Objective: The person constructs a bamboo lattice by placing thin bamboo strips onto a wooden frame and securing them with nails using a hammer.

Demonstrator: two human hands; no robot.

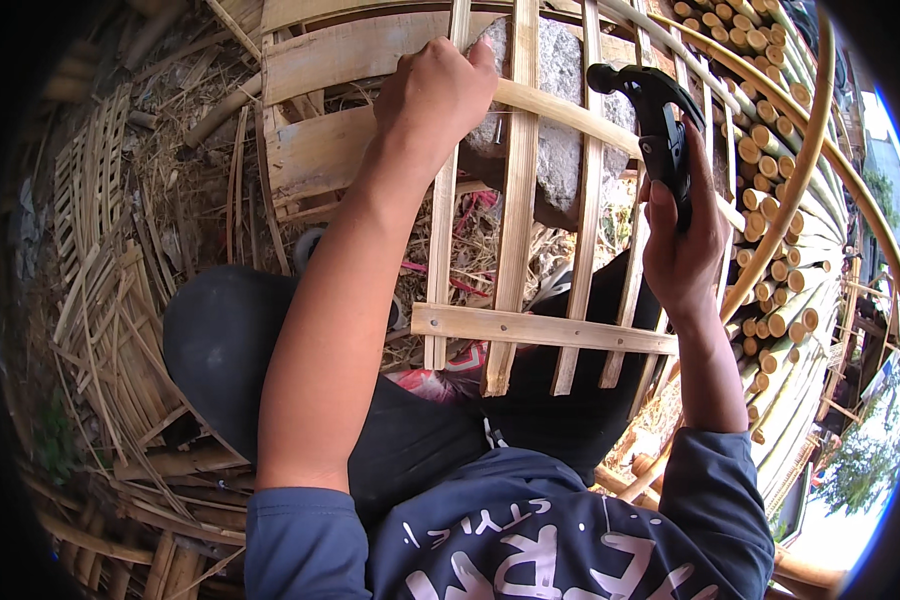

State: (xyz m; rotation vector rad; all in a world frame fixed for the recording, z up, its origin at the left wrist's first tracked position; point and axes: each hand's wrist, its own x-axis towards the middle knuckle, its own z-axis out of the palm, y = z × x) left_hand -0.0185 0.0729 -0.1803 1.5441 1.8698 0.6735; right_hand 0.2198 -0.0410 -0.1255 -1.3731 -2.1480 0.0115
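Head view, the only one. From where I stand: a frame of pale slats (511,220) lies face up before the seated person, near end over the lap, far part above a rough grey stone (560,150). A bottom rail (540,328) crosses the near end, dotted with what look like nail heads. Farther up, a cross strip (560,106) runs aslant over the slats.

Left hand (435,95): curled almost to a fist at the strip's left end, seemingly gripping it; palm side hidden, so I can't tell if anything else is pinched there. Right hand (685,245): wrapped round the handle of a black claw hammer (660,135), thumb along the side, head over the slats to the right, its striking face turned left.

Handling, my judgement: frame light for its spread, slats springy along their length, apt to split near nails or ends. Surfaces look dry, not slick; edges may splinter. Best held where strip and slat cross, stone backing it, fingertips clear of the hammer face. Hammer is head-heavy and rigid; low on the handle gives swing, higher up gives control.

Around: cut poles (770,240) stacked right, split scraps (120,340) left.
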